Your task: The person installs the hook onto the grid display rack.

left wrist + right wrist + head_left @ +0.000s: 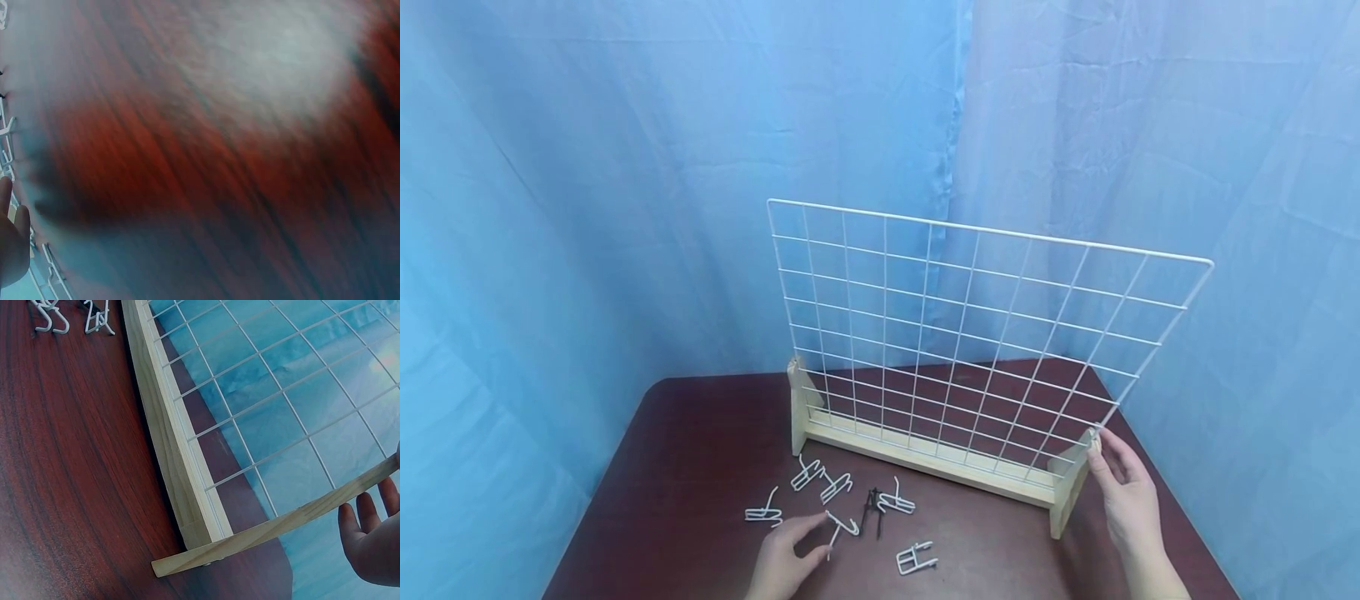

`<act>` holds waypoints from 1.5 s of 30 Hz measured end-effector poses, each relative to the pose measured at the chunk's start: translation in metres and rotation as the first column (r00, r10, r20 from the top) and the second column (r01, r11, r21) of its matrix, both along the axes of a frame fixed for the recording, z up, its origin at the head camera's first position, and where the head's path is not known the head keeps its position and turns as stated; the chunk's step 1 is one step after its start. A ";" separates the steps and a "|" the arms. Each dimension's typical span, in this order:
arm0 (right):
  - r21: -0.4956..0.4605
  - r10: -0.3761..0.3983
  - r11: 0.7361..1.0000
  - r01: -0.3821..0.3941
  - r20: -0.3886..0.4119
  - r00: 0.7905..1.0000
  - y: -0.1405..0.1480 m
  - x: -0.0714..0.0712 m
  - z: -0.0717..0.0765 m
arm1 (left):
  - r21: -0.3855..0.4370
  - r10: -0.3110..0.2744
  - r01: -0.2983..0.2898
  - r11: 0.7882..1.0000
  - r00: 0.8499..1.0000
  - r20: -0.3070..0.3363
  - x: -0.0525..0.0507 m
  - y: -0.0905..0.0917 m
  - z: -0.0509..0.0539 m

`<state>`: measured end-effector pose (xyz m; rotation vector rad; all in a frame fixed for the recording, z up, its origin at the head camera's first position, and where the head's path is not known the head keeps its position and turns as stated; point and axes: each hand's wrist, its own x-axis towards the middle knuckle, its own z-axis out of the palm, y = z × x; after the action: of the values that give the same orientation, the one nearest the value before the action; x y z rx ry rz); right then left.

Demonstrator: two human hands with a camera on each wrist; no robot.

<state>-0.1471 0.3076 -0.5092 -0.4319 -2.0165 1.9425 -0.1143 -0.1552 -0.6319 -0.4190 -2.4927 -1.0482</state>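
My left hand (784, 554) holds a white wire hook (844, 525) between thumb and fingers, low over the table. In the left wrist view, only part of that hand (14, 240) shows at the left edge. A white wire grid panel (958, 333) stands upright in a wooden base (925, 462). With its thumb and fingers, my right hand (1133, 508) grips the top of the base's right end piece (1067, 492). The right wrist view shows its fingertips against that end piece (275, 530); the thumb is out of sight there.
Several more white wire hooks lie around the left hand, among them one at the left (763, 515) and one nearer the front (916, 558). Dark wire pieces (872, 510) lie beside another white hook (897, 502). Blue curtains (625, 208) surround the dark red table (700, 467).
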 end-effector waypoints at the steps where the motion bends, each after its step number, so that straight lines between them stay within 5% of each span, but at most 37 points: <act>1: -0.005 0.001 1.000 -0.001 -0.005 1.000 0.000 0.000 0.000 | -0.015 -0.004 0.004 1.000 1.000 -0.009 0.000 0.000 -0.001; 9: -0.021 0.006 1.000 -0.007 -0.026 1.000 0.001 0.000 -0.001 | -0.127 -0.071 0.068 0.990 0.997 -0.018 0.001 -0.003 -0.006; 15: 0.001 0.011 1.000 -0.011 -0.007 1.000 0.001 0.000 0.001 | -0.123 -0.109 0.103 0.987 0.993 -0.042 -0.001 -0.002 -0.011; 21: 0.001 0.008 1.000 -0.008 -0.005 1.000 0.000 0.000 0.002 | -0.114 -0.091 0.088 0.990 0.995 -0.028 -0.001 0.001 -0.015; 33: -0.013 0.011 1.000 -0.011 -0.008 1.000 0.000 0.001 -0.001 | -0.057 -0.087 0.081 0.995 0.989 -0.117 -0.002 0.003 -0.023; 45: -0.001 -0.003 1.000 0.003 -0.023 1.000 -0.001 0.000 -0.001 | -0.053 -0.031 0.030 0.998 0.999 -0.018 -0.001 0.004 -0.021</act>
<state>-0.1474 0.3067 -0.5101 -0.4109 -2.0003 1.9379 -0.1157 -0.1509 -0.6527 -0.4817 -2.5087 -0.9877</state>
